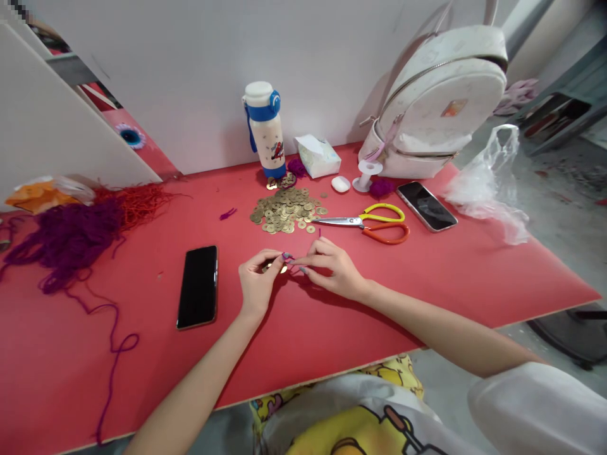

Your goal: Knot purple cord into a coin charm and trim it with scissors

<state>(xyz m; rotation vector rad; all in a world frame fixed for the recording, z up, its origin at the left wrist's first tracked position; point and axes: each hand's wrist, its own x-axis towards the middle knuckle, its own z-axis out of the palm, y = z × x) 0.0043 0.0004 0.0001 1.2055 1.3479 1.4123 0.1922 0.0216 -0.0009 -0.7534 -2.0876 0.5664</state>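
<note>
Near the middle of the red table, my left hand (258, 278) pinches a purple cord (286, 256) between thumb and forefinger. Under those fingers show a few gold-coloured coins (283, 268), partly hidden by the hand. From the right, my right hand (334, 265) meets it with fingertips closed on the same cord; a short end sticks up above its fingers. Just beyond both hands lies a heap of round coins with centre holes (287, 208). Scissors (363, 221) with one yellow and one orange handle rest beside the heap, blades towards it.
A black phone (198, 287) lies left of my hands, another phone (427, 206) at right. Purple yarn (76, 237) and red strands (142, 205) spread at far left. Behind stand a water bottle (266, 129), tissue pack (318, 156), spool (367, 175), white backpack (436, 107) and plastic bag (493, 183).
</note>
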